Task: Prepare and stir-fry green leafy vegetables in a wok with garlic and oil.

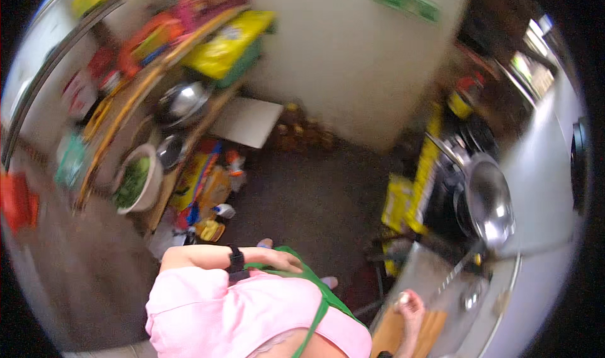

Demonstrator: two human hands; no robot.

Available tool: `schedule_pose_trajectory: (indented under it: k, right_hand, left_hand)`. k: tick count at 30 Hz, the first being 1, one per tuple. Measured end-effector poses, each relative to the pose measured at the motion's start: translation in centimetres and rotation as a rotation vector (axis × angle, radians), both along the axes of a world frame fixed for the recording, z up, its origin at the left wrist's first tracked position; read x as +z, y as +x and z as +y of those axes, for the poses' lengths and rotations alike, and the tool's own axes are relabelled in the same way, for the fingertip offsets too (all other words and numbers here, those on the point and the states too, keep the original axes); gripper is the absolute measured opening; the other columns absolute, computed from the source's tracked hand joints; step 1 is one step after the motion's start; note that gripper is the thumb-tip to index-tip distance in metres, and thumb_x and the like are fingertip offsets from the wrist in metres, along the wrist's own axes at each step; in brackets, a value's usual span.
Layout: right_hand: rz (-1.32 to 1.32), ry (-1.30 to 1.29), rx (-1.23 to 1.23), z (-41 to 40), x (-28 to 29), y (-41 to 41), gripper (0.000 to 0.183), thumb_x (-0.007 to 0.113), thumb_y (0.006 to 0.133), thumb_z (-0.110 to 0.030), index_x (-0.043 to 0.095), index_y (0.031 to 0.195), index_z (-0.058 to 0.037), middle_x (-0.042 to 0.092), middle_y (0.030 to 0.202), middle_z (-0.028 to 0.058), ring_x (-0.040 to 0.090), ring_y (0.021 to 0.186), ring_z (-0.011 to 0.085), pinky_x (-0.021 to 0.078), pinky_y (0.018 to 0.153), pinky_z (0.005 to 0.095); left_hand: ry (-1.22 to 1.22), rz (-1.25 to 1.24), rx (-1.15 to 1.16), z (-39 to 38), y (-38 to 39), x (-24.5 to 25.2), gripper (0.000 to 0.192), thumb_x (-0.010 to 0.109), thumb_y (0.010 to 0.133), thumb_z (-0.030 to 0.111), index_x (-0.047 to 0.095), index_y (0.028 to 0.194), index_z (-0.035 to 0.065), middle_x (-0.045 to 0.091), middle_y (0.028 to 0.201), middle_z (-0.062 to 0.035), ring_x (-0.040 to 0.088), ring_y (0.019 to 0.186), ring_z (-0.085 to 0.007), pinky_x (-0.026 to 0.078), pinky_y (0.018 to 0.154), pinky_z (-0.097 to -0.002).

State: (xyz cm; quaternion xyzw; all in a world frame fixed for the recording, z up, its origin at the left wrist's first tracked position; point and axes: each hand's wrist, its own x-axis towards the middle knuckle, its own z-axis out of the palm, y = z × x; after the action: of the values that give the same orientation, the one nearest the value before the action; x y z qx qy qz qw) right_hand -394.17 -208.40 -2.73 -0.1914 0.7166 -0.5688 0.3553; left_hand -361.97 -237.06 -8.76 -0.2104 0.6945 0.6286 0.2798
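My left hand (283, 261), below a black wristband, lies against the green apron (333, 294) at my waist; its fingers are blurred, and whether it grasps the cloth cannot be told. On the right, my right hand (412, 303) is raised over a wooden cutting board (430, 327) on the worktop, its fingers curled round a small whitish thing (402, 298) that is too blurred to name. Beyond that hand, a metal wok (489, 197) is tilted on the stove side.
Wooden shelves (137, 91) on the left hold a metal bowl (182, 102) and a pale basin (153, 183) of leafy greens. Packages (217, 188) stand low beside the dark floor (302, 192). A small metal bowl (472, 295) lies on the right worktop.
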Motion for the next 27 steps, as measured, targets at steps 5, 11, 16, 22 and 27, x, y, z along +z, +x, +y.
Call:
schedule_pose_trajectory:
  k: [5,11,16,22,27]
  right_hand:
    - [-0.162,0.065,0.580,-19.3,0.0,11.9,0.046,0.066,0.069,-0.005,0.054,0.113,0.0002,0.060,0.101,0.0063,0.058,0.091,0.0147,0.0467,0.081,0.0279]
    - [0.148,-0.084,1.134,-42.0,9.2,30.2,0.039,0.070,0.070,-0.010,0.055,0.106,-0.0039,0.059,0.100,0.0040,0.056,0.091,0.0125,0.0457,0.083,0.0277]
    - [0.284,-0.672,1.498,-53.3,19.1,47.0,0.032,0.064,0.078,-0.014,0.055,0.105,-0.0002,0.060,0.089,0.0050,0.055,0.084,0.0091,0.0456,0.078,0.0251]
    - [0.921,-1.368,1.330,-64.6,26.0,67.2,0.037,0.064,0.065,-0.020,0.059,0.097,-0.0022,0.061,0.094,0.0175,0.059,0.086,0.0326,0.0475,0.074,0.0393]
    - [1.265,-1.143,1.503,-69.7,25.9,76.2,0.021,0.056,0.074,-0.019,0.060,0.077,0.0023,0.059,0.069,0.0195,0.056,0.062,0.0353,0.0443,0.056,0.0417]
  left_hand:
    - [0.089,0.084,0.270,-3.5,11.4,-0.1,0.053,0.045,0.089,0.036,0.041,0.129,0.0016,0.043,0.130,-0.0172,0.040,0.121,-0.0267,0.031,0.101,-0.0358]
    - [-0.327,0.045,0.335,-5.4,27.1,2.4,0.058,0.061,0.073,0.022,0.045,0.127,0.0121,0.048,0.126,-0.0164,0.049,0.113,-0.0296,0.039,0.094,-0.0376]
    - [-0.452,0.198,0.560,1.6,35.1,-0.8,0.075,0.060,0.078,0.029,0.020,0.140,0.0164,0.042,0.131,-0.0179,0.045,0.117,-0.0325,0.037,0.095,-0.0391]
    - [0.065,0.328,1.261,7.7,35.1,-3.6,0.063,0.049,0.089,0.018,0.015,0.142,0.0143,0.039,0.135,-0.0133,0.047,0.111,-0.0201,0.038,0.095,-0.0325]
    - [-0.020,0.250,1.615,9.7,31.0,2.8,0.060,0.055,0.084,0.013,0.027,0.137,0.0124,0.048,0.126,-0.0108,0.051,0.104,-0.0146,0.041,0.091,-0.0291]
